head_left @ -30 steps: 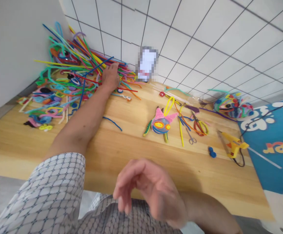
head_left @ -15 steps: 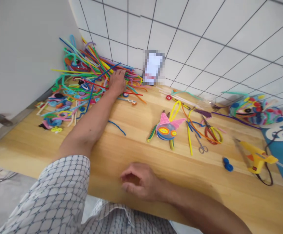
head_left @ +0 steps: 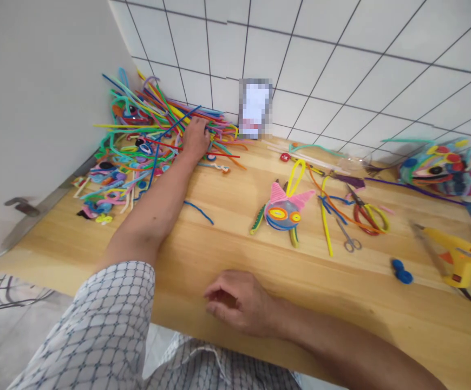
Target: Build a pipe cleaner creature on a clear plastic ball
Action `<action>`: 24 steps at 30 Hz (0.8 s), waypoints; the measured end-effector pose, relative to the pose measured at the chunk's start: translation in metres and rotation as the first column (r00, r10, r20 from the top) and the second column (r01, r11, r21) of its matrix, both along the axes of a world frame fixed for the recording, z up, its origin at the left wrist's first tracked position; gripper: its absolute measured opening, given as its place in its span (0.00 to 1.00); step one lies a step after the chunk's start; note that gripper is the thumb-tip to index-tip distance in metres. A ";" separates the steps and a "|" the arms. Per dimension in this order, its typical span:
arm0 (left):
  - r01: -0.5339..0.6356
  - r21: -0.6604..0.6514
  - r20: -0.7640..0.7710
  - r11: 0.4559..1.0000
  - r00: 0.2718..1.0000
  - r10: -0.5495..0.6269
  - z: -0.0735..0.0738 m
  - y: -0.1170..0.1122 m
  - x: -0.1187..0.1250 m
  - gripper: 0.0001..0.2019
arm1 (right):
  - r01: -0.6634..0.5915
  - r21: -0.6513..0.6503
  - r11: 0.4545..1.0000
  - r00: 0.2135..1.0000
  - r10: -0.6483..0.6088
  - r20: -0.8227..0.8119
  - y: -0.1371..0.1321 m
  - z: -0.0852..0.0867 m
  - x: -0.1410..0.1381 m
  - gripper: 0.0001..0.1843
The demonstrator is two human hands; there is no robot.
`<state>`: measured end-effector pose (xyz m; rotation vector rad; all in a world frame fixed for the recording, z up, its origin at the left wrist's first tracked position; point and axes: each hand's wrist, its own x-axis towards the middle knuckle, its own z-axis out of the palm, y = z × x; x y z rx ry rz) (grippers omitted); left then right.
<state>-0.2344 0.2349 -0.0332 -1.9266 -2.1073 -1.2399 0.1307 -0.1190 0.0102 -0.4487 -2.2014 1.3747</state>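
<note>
At the back left, my left hand [head_left: 196, 139] reaches into a heap of coloured pipe cleaners [head_left: 170, 111]; its fingers are bent down and closed among them, with the fingertips hidden. My right hand [head_left: 239, 302] rests near the table's front edge, loosely curled, a gap between thumb and fingers and nothing seen inside. Beyond it sits a grey ball-shaped craft figure [head_left: 283, 215] with pink ears, orange-and-yellow eyes and a yellow loop on top. A loose blue pipe cleaner [head_left: 198, 212] lies between the left forearm and the figure.
Right of the figure lie scissors [head_left: 367, 214], small metal scissors [head_left: 349, 238] and a yellow pipe cleaner [head_left: 327, 225]. Farther right are a blue coil [head_left: 401, 271], a yellow glue gun [head_left: 457, 254] and a colourful fish-like figure [head_left: 434, 169]. A phone [head_left: 255, 108] leans against the tiled wall.
The view has shifted so the things on the right appear farther right. My left hand stays in the heap, its fingers looking more bent. My right hand keeps its pose.
</note>
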 end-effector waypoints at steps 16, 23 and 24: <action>0.043 0.082 -0.009 0.996 0.999 -0.042 0.007 -0.008 0.006 0.13 | 0.014 0.059 0.998 1.000 -0.014 -0.003 -0.001 0.002 0.000 0.09; -0.162 -0.017 -0.006 0.987 0.987 0.162 0.044 -0.036 0.027 0.18 | -0.002 0.050 0.999 1.000 0.001 0.028 0.000 0.003 0.002 0.10; -0.216 -0.013 0.014 0.976 0.976 0.217 0.046 -0.038 0.028 0.20 | -0.003 0.052 0.999 0.999 0.001 0.033 0.000 0.003 0.002 0.09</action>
